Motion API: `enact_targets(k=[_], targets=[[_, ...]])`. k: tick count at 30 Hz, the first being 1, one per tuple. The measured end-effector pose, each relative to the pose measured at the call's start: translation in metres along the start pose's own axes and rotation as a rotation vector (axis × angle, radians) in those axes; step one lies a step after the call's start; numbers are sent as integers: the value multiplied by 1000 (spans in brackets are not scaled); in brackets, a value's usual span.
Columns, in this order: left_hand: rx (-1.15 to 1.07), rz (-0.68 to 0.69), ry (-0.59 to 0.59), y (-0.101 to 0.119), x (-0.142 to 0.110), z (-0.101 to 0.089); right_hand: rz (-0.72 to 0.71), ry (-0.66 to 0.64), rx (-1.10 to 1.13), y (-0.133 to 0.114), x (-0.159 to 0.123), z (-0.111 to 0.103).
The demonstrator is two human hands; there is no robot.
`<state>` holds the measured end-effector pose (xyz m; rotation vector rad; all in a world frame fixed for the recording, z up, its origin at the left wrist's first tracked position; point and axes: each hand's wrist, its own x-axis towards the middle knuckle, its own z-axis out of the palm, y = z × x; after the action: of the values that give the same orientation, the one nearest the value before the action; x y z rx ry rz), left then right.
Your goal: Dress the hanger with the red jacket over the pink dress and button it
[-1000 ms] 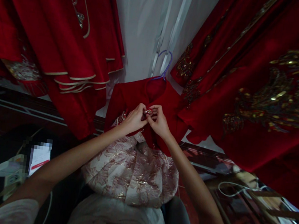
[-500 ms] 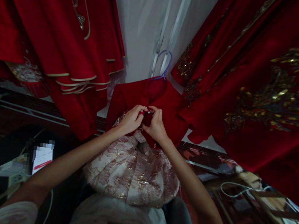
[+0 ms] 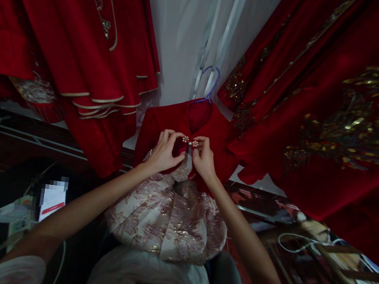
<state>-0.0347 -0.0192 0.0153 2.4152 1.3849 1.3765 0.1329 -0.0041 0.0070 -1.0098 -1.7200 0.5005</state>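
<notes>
- At far left, red garments with pale edging (image 3: 110, 75) hang; below them sits a lit screen (image 3: 53, 198).
- Centre: left hand (image 3: 165, 153), thumb and forefinger wide apart, forefinger at the left beaded flower (image 3: 185, 139); any grip cannot be told.
- Between both hands: beaded flowers, before the red jacket (image 3: 178, 119) on its purple hanger (image 3: 215, 82).
- Right hand (image 3: 204, 159): fingertips narrow, holding the right beaded flower (image 3: 195, 143).
- Far right: gold-sequinned red garment (image 3: 359, 122).

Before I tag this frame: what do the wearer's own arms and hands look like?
The left hand and right hand are ungloved, with no watch showing. The forearms are bare. A pale, loose sleeve covers the upper left arm; the right sleeve can't be made out.
</notes>
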Motion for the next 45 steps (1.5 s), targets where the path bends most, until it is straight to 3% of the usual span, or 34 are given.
enact_targets(k=[8,13,20,24,29,42,45], targets=[[174,8,-21,-2,-10,14,27,6,107,-8,2,-9],[245,44,-32,-6,-1,5,35,1,122,-8,3,-12],[159,181,-183,4,8,-5,24,15,170,-6,3,-6],[112,231,-198,10,13,3,20,-47,252,-5,1,-8],[160,198,-189,3,20,12,69,-94,255,-2,-4,-14],[193,164,-187,-3,17,9,51,-11,150,5,-9,-7],[145,139,-184,-2,19,9,10,98,44,1,-9,-13]])
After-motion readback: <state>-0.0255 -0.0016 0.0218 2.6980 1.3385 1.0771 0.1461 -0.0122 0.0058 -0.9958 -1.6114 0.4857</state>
